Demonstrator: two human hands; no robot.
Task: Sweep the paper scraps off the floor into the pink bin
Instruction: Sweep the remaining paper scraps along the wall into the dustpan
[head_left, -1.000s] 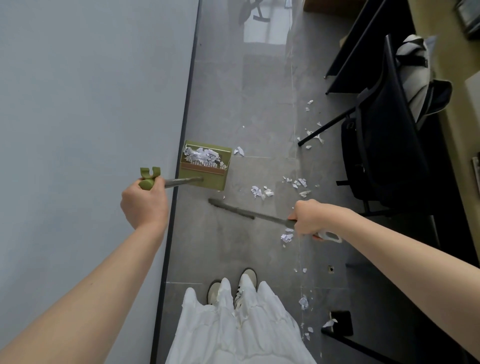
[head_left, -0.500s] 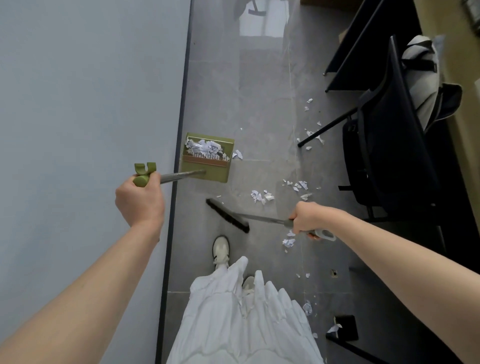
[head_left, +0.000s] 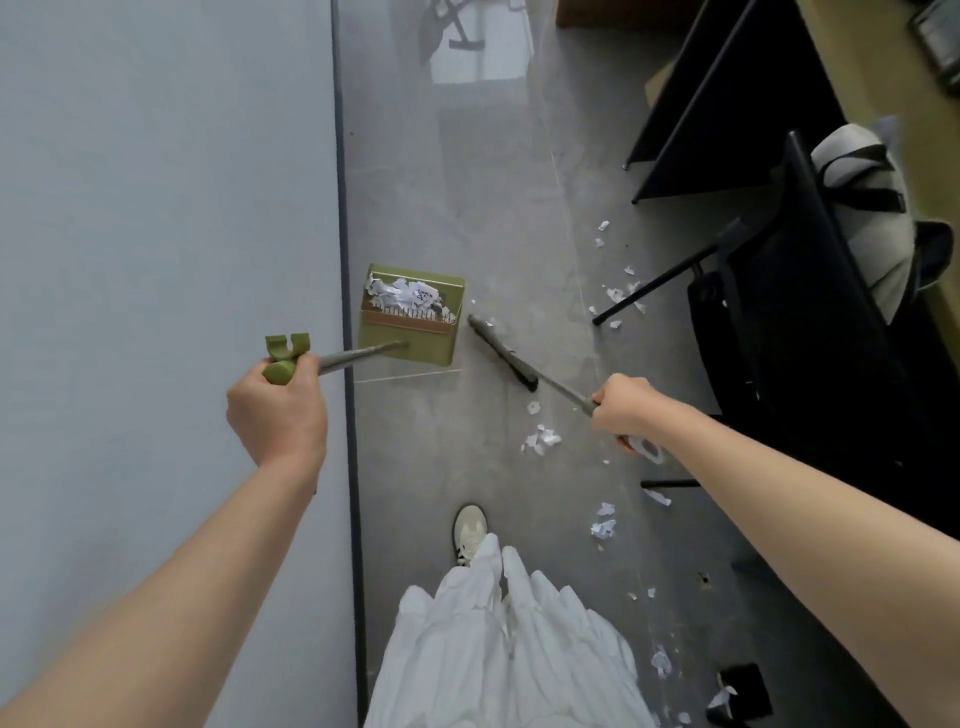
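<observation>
I am in the middle of the sweeping step. My left hand (head_left: 278, 410) is closed around the green end of the dustpan handle (head_left: 358, 356), and the green dustpan (head_left: 410, 319) stands on the grey floor (head_left: 457, 182) close to the wall (head_left: 156, 182), at about 11 o'clock from my shoe (head_left: 470, 532). It already holds a heap of white scraps. My right hand (head_left: 628, 408) grips the metal shaft of the broom (head_left: 501, 353). The broom head lies just beside the right edge of the pan, at 3 o'clock from it; whether the two touch, I cannot tell.

Many paper scraps (head_left: 540, 439) are still on the floor: a small pile at 5 o'clock from the broom head, more near the legs of the black chair (head_left: 810, 332) at 2 o'clock, and others at about 3 o'clock from my shoe. The pink bin is not in view.

I think the next move calls for drawing the broom back behind the near pile and pushing it toward the pan mouth with short strokes, because light paper may fly aside.

Compared with half a second ago, the broom head has moved up and to the right, from below the pan to its right side, and the nearest pile now lies behind the bristles. The pan looks a little more upright.
</observation>
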